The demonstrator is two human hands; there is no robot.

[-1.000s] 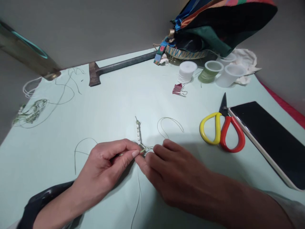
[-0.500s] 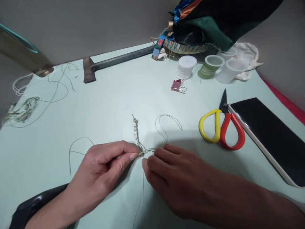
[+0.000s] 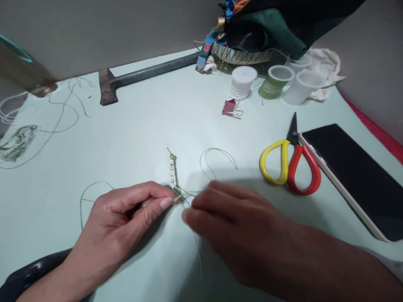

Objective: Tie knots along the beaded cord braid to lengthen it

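A short knotted cord braid, white with a green end, lies upright in the picture on the pale table. Loose green cords run from its lower end between my hands. My left hand is closed, pinching the green cords between thumb and index finger just below the braid. Close by on the right, my right hand has its fingers curled together, and the cords lead in under them; its fingertips are partly hidden. A looped cord end lies beyond the right hand, and a thin pale thread trails toward me.
Yellow-and-red-handled scissors lie right, against a phone. Behind them stand a white thread spool, a green spool and a pink binder clip. A hammer lies at the back, tangled cords at left.
The camera view has shifted slightly, so things sit a bit further left and higher. My right fingers have shifted a little on the cords; my left hand keeps its pinch.
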